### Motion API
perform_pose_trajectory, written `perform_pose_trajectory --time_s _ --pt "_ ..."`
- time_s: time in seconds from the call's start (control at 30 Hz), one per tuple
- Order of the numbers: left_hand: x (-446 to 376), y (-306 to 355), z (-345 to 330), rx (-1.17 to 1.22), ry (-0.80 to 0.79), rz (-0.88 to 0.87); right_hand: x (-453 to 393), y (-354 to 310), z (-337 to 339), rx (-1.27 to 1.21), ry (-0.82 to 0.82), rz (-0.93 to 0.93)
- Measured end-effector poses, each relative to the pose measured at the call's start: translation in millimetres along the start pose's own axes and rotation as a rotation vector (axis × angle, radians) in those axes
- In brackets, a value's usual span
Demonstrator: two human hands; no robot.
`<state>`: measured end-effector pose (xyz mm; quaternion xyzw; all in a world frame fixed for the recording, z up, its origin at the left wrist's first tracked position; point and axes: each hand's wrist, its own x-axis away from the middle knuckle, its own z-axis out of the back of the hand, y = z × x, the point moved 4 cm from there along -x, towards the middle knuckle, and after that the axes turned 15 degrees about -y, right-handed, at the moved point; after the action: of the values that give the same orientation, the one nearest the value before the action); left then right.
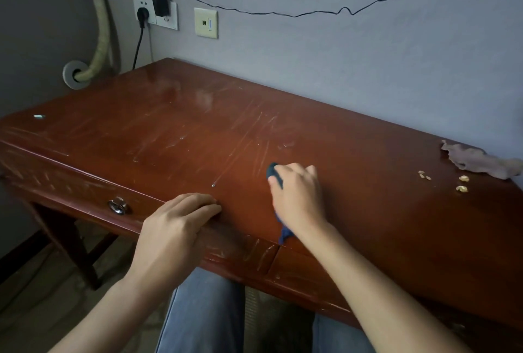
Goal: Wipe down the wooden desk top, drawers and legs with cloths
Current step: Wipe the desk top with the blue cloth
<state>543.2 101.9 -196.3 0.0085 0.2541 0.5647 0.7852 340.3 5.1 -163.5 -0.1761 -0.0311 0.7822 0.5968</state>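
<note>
Crumbs (450, 180) beside pale cloth (481, 161), well right of right hand (297, 194)

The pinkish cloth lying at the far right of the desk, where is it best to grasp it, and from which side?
Pinch the crumpled pinkish cloth from above at its raised, bunched middle. It lies loose and flat-ish on the desk top, close to the wall, so the near side is the open approach. Avoid dragging it over the crumbs in front.

On the desk (368, 211), a cloth (481, 161) lies far right, crumbs (461, 182) just before it.
</note>
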Motion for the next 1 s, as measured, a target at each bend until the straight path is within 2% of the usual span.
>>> perform_pose_trajectory --time_s 0.07,0.13,0.2,0.27,0.37,0.43,0.5,0.63,0.7,0.77,0.9,0.93,1.0 --pt "-4 1 1 -0.019 -0.017 -0.011 15 -25 -9 -0.056 -0.010 0.199" --pt "-9 5 1 -0.061 -0.029 -0.022 24 -39 -14 -0.113 -0.098 0.361" --pt "-12 6 1 -0.125 -0.039 -0.002 16 -36 -12 -0.120 -0.131 0.406" --pt "-14 3 -3 -0.167 -0.081 0.037 -5 -18 -12 -0.066 -0.077 0.312" --pt "-14 4 -8 -0.208 -0.107 0.032 -42 29 -4 0.026 -0.031 0.008" --pt "-17 6 -9 -0.225 -0.108 0.026 -49 42 -4 0.019 -0.019 -0.062" --pt "-19 7 -9 -0.250 -0.127 0.028 -44 30 -6 -0.003 -0.023 0.035" --pt "-19 9 -10 -0.302 -0.144 0.035 -10 -12 -13 -0.137 -0.120 0.400" --pt "-16 10 -11 -0.332 -0.137 0.028 -6 -14 -11 -0.175 -0.157 0.482" --pt "-14 9 -13 -0.344 -0.157 0.038 -18 -3 -9 -0.152 -0.143 0.439" --pt "-11 11 -15 -0.360 -0.182 0.043 -62 38 -7 -0.031 -0.064 0.063" --pt "-11 12 -15 -0.359 -0.186 0.041 -65 40 -8 -0.019 -0.051 0.016" --pt "-9 13 -16 -0.356 -0.187 0.046 -59 28 -9 -0.012 -0.050 0.065"
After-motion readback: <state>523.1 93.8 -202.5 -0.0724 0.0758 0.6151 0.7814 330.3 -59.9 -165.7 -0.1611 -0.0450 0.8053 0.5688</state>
